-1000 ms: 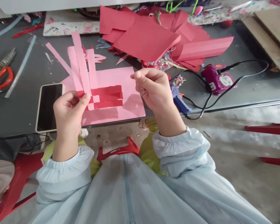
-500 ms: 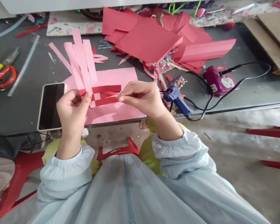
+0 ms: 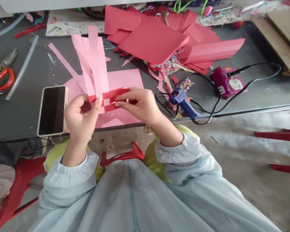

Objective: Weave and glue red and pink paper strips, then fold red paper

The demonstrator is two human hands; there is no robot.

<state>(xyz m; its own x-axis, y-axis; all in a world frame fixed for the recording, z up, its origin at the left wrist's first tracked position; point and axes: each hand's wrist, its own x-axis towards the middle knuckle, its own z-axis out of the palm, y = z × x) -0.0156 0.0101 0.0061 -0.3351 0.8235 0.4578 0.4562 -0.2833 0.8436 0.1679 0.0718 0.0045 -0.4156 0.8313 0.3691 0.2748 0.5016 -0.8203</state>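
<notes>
The free ends of the red strips (image 3: 116, 92) run behind my right hand (image 3: 141, 103), so I can't see where they finish, and my curled left fingers hide the near corner of the weave. The cutters (image 3: 4, 75) are cut off by the left edge, and whatever lies under the heap of red paper (image 3: 152, 38) is hard to make out. My left hand (image 3: 81, 116) is closed in a pinch — thumb flat on the crossing where the red strips meet the upright pink strips (image 3: 93, 61), holding the piece over the pink sheet (image 3: 129, 79) near the table's front edge. My right thumb and forefinger come nearly together at the red strips, touching them — whether they grip one, and which, I can't tell. The phone (image 3: 52, 110) lies just beside my left hand
</notes>
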